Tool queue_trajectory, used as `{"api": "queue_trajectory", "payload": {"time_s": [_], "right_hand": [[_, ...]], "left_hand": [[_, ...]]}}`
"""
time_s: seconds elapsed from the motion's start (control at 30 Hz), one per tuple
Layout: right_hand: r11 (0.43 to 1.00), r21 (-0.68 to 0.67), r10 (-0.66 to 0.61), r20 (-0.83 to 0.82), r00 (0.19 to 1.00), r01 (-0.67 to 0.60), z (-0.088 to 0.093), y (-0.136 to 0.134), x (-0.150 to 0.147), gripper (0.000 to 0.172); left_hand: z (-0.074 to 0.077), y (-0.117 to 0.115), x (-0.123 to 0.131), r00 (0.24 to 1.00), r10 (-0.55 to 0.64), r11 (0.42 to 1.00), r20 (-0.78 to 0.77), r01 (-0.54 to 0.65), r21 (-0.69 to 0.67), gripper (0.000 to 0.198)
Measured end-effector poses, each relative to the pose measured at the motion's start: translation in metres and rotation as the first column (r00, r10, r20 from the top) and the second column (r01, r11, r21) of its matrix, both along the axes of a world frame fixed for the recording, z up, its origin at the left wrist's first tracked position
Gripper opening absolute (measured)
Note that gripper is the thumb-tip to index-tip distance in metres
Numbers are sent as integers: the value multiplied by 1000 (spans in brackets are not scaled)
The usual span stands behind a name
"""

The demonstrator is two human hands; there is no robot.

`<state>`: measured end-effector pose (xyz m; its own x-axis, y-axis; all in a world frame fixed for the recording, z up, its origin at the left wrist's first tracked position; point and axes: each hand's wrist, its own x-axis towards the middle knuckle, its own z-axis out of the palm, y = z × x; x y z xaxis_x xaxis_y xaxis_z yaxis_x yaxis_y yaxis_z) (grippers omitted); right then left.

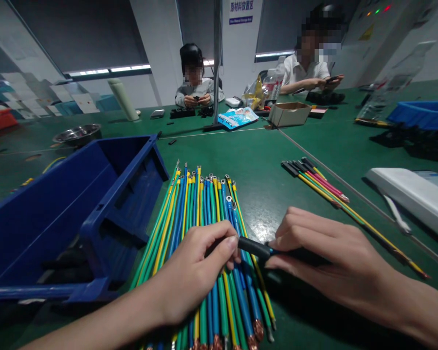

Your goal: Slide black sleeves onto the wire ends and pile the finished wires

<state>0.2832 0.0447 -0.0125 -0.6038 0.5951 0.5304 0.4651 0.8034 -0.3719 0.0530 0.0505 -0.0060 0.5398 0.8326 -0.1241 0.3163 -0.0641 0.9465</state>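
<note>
Left hand (195, 272) is closed with thumb and forefinger pinching one end of a short black tube (254, 247), while its other end is gripped by the right hand (332, 238), fingers above and thumb below. By being held from both ends, the tube is probably steadied and kept in line; a bit of blue is shown at the right fingertips, but what lies inside cannot be told.

Beneath the left hand, a spread of blue, green and yellow cables (212, 206) is laid on the counter (204, 150). Ringed metal ends are pointed toward the far edge and bare copper ends toward the near one, an order seemingly chosen so that single cables can be told apart and picked up.

To the left, a blue bin (131, 180) is set with its far right corner close to the cables, apparently for short reaching; dark pieces are held in its near end. Toward the right, a few thinner cables with black ends (316, 182) are kept apart, perhaps as a separate lot. At the far edge, small items are handled by two co-workers (200, 90).
</note>
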Motion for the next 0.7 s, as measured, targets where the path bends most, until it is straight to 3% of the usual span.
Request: {"api": "queue_trajectory", "payload": {"time_s": [0.3, 0.53, 0.7], "right_hand": [[997, -71, -39, 34, 999, 42, 0, 2, 1, 18], [981, -153, -127, -14, 992, 123, 4, 2, 2, 10], [973, -199, -109, 37, 993, 114, 4, -2, -2, 17]], "left_hand": [[4, 0, -1, 1000, -19, 999, -17, 20, 29, 31], [3, -3, 3, 998, 55, 998, -13, -55, 27, 20], [3, -4, 3, 987, -32, 990, -155, 52, 132, 33]]}}
